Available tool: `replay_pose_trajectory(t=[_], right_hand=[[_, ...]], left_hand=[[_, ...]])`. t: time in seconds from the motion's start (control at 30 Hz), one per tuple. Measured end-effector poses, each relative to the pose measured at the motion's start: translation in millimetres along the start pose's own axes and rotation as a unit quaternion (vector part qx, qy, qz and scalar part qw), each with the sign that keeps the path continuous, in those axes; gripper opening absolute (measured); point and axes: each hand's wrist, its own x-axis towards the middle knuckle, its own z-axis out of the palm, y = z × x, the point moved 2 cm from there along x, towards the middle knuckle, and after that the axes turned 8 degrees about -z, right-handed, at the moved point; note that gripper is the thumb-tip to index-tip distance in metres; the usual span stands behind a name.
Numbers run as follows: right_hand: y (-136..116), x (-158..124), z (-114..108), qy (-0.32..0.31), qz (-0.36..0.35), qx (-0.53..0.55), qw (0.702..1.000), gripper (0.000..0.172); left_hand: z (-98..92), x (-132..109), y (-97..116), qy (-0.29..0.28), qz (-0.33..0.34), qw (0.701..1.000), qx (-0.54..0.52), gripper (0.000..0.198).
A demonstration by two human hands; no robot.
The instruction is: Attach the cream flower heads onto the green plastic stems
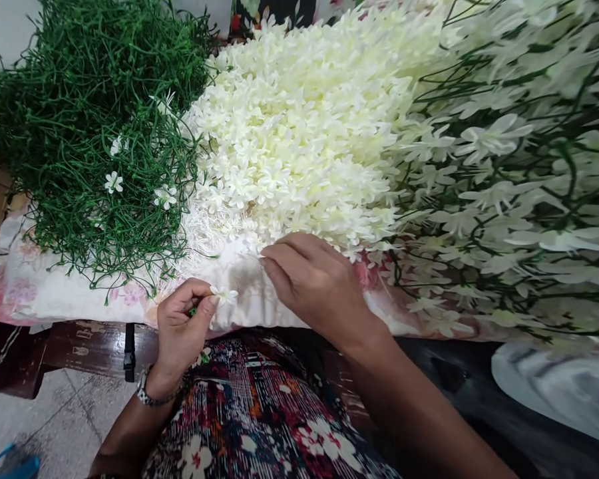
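My left hand is closed in a pinch on a small white artificial flower, held just above the cloth's front edge. A bit of green shows among its fingers. To the right, my right hand is also pinched shut, in front of a heap of loose white flower heads. Something thin and pale seems to be at its fingertips, too faint to name. Between the hands and the heap lies a tangle of fine white stamens. A pile of green plastic stems rises at the left.
Stemmed white flowers fill the right side, close to my right forearm. A floral cloth lies under the piles. A few white flowers rest on the green stems. A blue object lies on the floor at lower left.
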Motion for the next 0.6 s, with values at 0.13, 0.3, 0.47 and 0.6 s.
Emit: replay_pose_trajectory(t=[0.13,0.3,0.47,0.6], right_hand=[[-3.5,16.3,16.3,-0.072,-0.014,-0.037,0.997,0.018],[-2.1,16.7,25.8,-0.085,-0.006,-0.016,0.996,0.021],[-0.2,13.1,23.3,-0.083,0.017,0.023,0.996,0.020],[1.0,11.5,20.0,-0.073,0.013,0.043,0.996,0.019]], left_hand=[[0.1,1.8,3.1,-0.001,0.013,1.000,-0.017,0.008],[-0.6,3.0,3.2,-0.016,0.022,1.000,-0.010,0.008],[-0.2,4.2,3.4,-0.007,0.021,1.000,0.000,0.009],[1.7,5.2,4.1,-0.007,0.024,1.000,0.013,0.010]])
